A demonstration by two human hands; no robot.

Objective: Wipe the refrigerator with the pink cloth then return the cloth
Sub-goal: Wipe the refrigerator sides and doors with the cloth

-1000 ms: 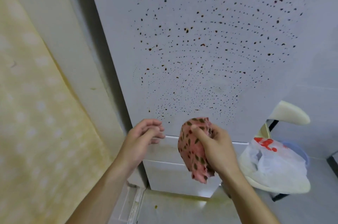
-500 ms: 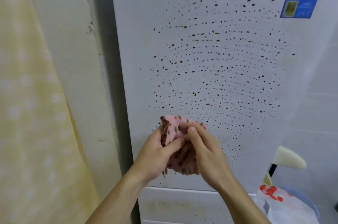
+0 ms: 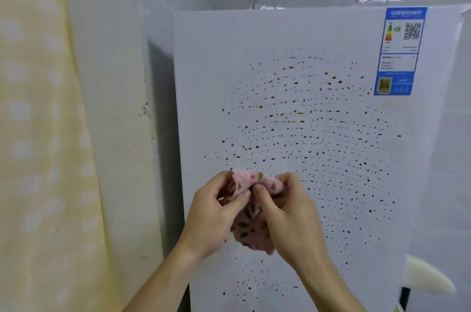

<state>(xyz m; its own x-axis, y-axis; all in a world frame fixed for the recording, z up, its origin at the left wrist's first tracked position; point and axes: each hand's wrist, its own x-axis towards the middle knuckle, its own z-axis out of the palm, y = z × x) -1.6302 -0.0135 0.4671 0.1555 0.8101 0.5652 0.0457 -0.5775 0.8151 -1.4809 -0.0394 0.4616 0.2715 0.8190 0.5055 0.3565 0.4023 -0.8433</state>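
Both hands are up in front of the refrigerator door (image 3: pixel 318 39), bunched around the pink cloth (image 3: pixel 251 232), which sits between them, held in the air in front of the lower middle of the door. The left hand (image 3: pixel 214 217) has its thumb and curled fingers pinching the cloth's upper left edge, and the right hand (image 3: pixel 290 215) is curled over the top right of it, thumb tip pressed into the fabric right next to the left thumb. The cloth has a leafy green and red print; a folded strip stretches across the top between the two grips and the rest hangs crumpled below. Can't tell if it's touching the door or just in front of it. The white door is covered in a wide spread of small brown spots (image 3: pixel 305 133), running in arcs above, below and right of the hands. A blue energy label (image 3: pixel 401 50) with a QR code sits in the door's top right corner. A pale yellow curtain (image 3: pixel 38 133) hangs on the far left beside a cream wall (image 3: pixel 114 133), and a cream curved thing (image 3: pixel 425 278) pokes in at the lower right edge.
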